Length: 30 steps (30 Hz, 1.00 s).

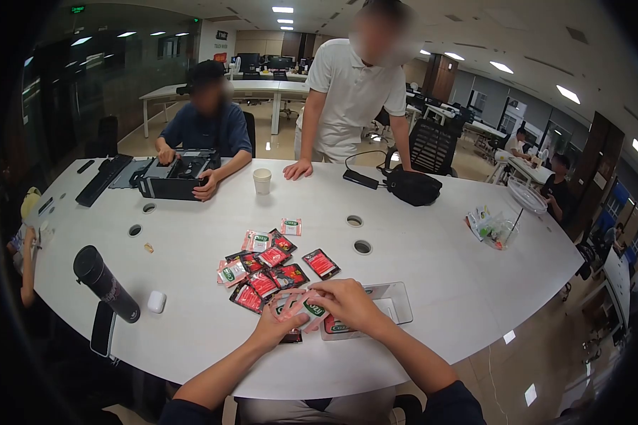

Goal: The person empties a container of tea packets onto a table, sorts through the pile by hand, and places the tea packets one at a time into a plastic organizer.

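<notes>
My left hand (278, 329) is closed on pink-and-white packets (310, 316) with green labels, near the table's front edge. Fingers of my right hand (347, 303) pinch the upper edge of the same packets. Just beyond both hands lies a loose pile of red-and-black packets (264, 285), with a few pink ones among them. One red packet (321, 263) lies apart to the right of the pile. A clear plastic box (402, 303) stands beside and partly behind my right hand, with some packets in its left part.
A black tumbler (106, 285), a white earphone case (157, 302) and a phone (103, 329) are at left. Farther back are a paper cup (261, 182), a black pouch (414, 188) and a computer case (174, 185) handled by a seated person. Another person leans on the table.
</notes>
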Tool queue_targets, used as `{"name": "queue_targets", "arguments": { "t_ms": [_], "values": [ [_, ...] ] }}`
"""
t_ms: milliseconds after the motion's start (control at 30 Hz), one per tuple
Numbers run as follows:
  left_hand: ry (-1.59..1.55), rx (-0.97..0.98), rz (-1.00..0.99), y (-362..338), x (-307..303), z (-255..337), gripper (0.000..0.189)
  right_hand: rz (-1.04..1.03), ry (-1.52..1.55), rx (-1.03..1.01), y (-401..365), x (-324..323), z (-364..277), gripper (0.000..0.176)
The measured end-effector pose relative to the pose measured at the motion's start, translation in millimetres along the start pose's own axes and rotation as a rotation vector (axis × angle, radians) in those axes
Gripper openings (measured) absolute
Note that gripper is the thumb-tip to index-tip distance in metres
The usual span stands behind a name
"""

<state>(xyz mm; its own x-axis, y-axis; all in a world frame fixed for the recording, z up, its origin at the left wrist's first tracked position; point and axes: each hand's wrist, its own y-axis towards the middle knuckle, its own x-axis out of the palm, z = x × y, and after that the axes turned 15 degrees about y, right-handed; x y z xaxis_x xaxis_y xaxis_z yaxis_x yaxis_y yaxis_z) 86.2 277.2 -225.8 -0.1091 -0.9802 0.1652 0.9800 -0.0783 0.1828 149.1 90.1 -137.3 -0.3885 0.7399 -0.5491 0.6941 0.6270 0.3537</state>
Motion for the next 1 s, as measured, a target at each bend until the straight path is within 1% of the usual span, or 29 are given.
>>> {"name": "queue_targets", "arguments": {
  "t_ms": [33,67,100,133,167,200,267,333,367,433,567,633,667,733,767,833,900,933,1000],
  "values": [
    [-0.002,0.003,-0.003,1,-1,-3,0.058,-0.023,0.026,0.044,0,-2,-1,0.029],
    [-0.007,0.065,0.010,1,0,-7,0.056,-0.047,0.051,0.089,-1,-3,-1,0.028],
    [-0.013,0.128,0.023,2,1,-5,0.054,-0.046,0.047,0.091,0,-7,-2,0.028],
    [-0.016,0.129,0.022,2,2,-1,0.054,0.029,0.023,0.088,0,-11,-3,0.026],
    [-0.070,0.045,0.000,1,3,7,0.052,0.103,0.001,0.087,0,-15,-4,0.026],
    [-0.122,-0.039,-0.023,0,3,12,0.049,0.103,0.001,0.088,-1,-21,-6,0.026],
    [-0.153,-0.055,0.009,2,3,12,0.051,0.300,0.209,0.202,-7,-39,-10,0.023],
    [-0.187,-0.068,0.044,3,1,12,0.053,0.381,0.435,0.299,-24,-61,7,0.020],
    [-0.186,-0.073,0.051,3,0,12,0.052,0.376,0.431,0.300,-35,-71,16,0.020],
    [-0.195,-0.076,0.060,4,2,12,0.052,0.407,0.628,0.272,-56,-88,29,0.017],
    [-0.164,-0.083,0.048,3,3,12,0.052,0.388,0.537,0.256,-82,-97,34,0.015],
    [-0.142,-0.081,0.045,3,3,11,0.053,0.335,0.282,0.273,-88,-99,37,0.015],
    [-0.161,-0.085,0.057,3,3,11,0.053,0.334,0.286,0.274,-89,-98,35,0.015],
    [-0.176,-0.091,0.074,3,2,11,0.054,0.267,0.047,0.163,-89,-95,27,0.017],
    [-0.165,-0.092,0.071,4,2,11,0.054,0.267,0.053,0.161,-92,-93,25,0.017],
    [-0.154,-0.091,0.073,5,-1,12,0.054,0.216,-0.034,0.189,-99,-91,25,0.019],
    [-0.185,-0.102,0.052,5,-2,12,0.048,0.206,-0.055,0.201,-103,-88,30,0.019],
    [-0.186,-0.107,0.050,4,-1,12,0.048,0.202,-0.076,0.215,-104,-87,30,0.019],
    [-0.187,-0.113,0.079,3,1,15,0.048,0.184,-0.081,0.240,-104,-85,29,0.018]
  ]
}}
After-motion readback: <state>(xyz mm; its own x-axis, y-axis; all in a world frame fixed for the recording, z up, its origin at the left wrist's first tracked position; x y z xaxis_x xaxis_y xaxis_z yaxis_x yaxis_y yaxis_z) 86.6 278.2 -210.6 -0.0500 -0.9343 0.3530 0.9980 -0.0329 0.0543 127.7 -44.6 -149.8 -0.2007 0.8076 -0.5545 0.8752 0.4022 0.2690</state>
